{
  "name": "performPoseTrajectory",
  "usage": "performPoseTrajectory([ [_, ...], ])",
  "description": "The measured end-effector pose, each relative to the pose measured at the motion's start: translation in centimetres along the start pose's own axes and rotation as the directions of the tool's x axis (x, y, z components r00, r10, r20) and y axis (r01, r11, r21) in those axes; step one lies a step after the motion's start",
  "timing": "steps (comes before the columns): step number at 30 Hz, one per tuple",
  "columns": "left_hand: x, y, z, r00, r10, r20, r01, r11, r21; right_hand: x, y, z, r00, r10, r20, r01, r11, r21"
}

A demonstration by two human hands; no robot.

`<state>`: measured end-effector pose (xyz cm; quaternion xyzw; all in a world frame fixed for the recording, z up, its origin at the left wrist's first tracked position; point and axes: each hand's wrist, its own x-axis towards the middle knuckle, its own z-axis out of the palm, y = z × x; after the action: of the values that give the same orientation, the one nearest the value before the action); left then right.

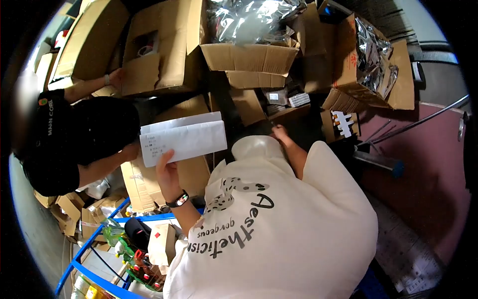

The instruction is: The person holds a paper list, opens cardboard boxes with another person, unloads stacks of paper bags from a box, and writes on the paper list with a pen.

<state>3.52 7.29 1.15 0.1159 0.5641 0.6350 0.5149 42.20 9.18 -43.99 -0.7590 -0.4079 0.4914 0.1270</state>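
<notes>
A folded white sheet of paper (184,139) with handwritten lines is in my left hand (168,174), pinched at its lower edge by the thumb. A watch (178,200) is on that wrist. My right hand (280,132) reaches forward past my white printed shirt (284,214), its fingers closed round a small dark thing I cannot make out. Just beyond it stands an open carton (291,112) holding small packs, one a white box (298,100).
On the left, a person in a black shirt (99,129) has a hand on a carton flap (141,73). Open cartons with silvery bags (244,22) stand ahead. A blue-framed rack (94,271) with bottles is at lower left; a metal rod (423,119) juts in at right.
</notes>
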Motion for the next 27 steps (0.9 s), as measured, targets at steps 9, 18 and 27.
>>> performPoseTrajectory([
  [9,-1.0,-1.3,-1.2,0.996,-0.017,-0.087,0.010,0.996,-0.085,-4.4,-1.8,-3.8,0.991,0.099,0.093,-0.059,0.930,-0.362],
  [18,-0.9,-1.8,-2.1,0.998,-0.055,-0.037,0.052,0.996,-0.076,-5.4,-5.5,-3.1,0.999,0.035,0.004,-0.032,0.956,-0.291],
  [27,-0.8,-2.0,-2.9,0.996,-0.078,-0.035,0.077,0.996,-0.038,-4.5,-4.2,-2.9,0.995,0.075,0.066,-0.063,0.985,-0.159],
])
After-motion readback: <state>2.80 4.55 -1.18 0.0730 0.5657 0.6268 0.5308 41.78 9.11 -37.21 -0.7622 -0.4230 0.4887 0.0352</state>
